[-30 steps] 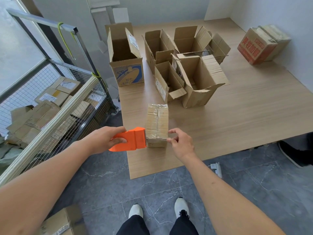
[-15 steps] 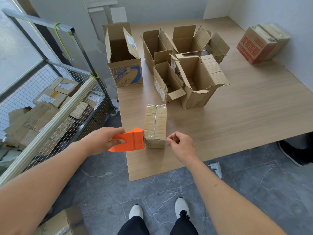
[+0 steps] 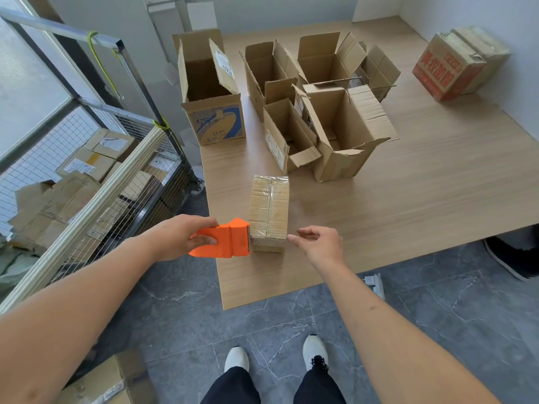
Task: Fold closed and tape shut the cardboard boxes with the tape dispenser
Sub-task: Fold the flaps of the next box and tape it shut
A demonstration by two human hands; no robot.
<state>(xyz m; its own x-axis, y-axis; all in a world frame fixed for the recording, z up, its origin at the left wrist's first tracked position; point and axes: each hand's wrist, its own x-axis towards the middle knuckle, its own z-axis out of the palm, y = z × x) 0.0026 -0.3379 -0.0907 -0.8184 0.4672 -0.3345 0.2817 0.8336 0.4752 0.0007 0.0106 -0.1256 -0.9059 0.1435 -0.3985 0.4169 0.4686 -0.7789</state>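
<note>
My left hand (image 3: pixel 178 239) grips the orange tape dispenser (image 3: pixel 226 240) against the near end of the taped box (image 3: pixel 269 209) on the table (image 3: pixel 423 185); my right hand (image 3: pixel 319 243) hovers just beside it, fingers (image 3: pixel 303 231) loosely curled.

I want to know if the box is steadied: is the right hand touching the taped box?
No, the right hand hovers just beside the taped box, with a small gap showing.

Open boxes (image 3: pixel 306 112) crowd the far table (image 3: pixel 437 185) — right side bare.
</note>
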